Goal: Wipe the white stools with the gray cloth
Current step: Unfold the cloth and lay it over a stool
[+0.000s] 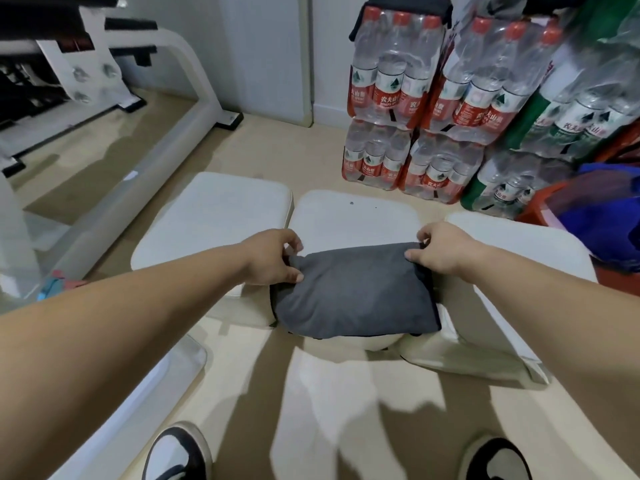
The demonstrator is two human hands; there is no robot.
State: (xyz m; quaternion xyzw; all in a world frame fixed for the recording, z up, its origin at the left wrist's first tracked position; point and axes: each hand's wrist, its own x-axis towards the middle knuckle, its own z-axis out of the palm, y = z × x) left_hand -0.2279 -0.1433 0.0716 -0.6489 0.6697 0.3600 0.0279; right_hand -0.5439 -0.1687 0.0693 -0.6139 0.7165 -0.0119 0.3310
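Three white stools stand side by side on the floor: the left stool, the middle stool and the right stool. A folded gray cloth lies over the near half of the middle stool, hanging past its front edge. My left hand pinches the cloth's far left corner between thumb and fingers. My right hand pinches its far right corner. Two small dark specks sit on the middle stool's far part.
Stacked packs of water bottles stand behind the stools at the right. An orange bin with blue fabric is at the far right. A white bench frame stands at the left. My two shoes show at the bottom.
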